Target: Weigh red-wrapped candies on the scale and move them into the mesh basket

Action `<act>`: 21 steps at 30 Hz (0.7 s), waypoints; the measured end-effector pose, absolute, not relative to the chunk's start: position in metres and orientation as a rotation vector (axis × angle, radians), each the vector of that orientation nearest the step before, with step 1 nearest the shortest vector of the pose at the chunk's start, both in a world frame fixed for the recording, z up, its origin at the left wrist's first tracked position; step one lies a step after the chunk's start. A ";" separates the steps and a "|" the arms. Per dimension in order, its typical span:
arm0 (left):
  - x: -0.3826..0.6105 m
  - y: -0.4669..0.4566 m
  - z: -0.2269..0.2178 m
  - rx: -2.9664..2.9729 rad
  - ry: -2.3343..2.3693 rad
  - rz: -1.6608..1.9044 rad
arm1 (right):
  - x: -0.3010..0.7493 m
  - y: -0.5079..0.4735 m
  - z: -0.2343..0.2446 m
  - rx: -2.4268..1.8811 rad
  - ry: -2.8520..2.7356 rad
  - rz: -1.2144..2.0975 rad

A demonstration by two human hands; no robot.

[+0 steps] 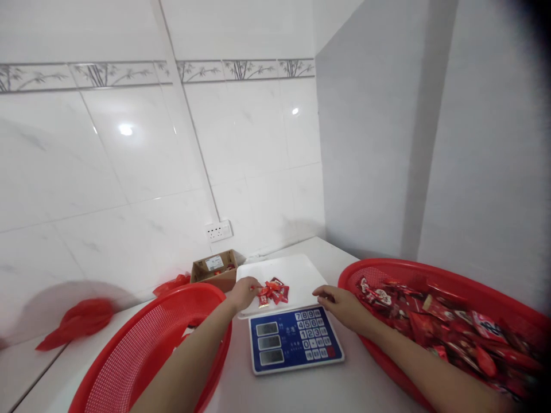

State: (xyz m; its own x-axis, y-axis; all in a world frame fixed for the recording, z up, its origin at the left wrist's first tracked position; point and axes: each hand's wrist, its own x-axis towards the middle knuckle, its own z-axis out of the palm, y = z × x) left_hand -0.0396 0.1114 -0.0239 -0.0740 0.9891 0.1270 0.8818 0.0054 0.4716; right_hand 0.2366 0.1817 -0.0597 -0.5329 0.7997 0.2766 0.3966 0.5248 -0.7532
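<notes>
A blue-faced weighing scale (294, 343) with a white platter (301, 272) sits on the white table between two red baskets. Several red candy packets (275, 291) lie in a small pile on the platter. My left hand (243, 293) reaches over the left basket (142, 350) and pinches a packet at the pile's left edge. At the platter's right front corner rests my right hand (342, 305), fingers loosely curled and touching the platter, with nothing seen in them. The right basket (434, 281) is full of red candy packets (447, 327).
A small cardboard box (215, 268) stands behind the scale by the tiled wall, under a wall socket (218, 230). Red plastic bags (80, 321) lie at the far left. A grey wall closes the right side.
</notes>
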 end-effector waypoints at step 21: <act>0.002 0.092 -0.022 1.803 2.368 0.415 | 0.237 0.180 -0.059 -0.952 -2.153 0.846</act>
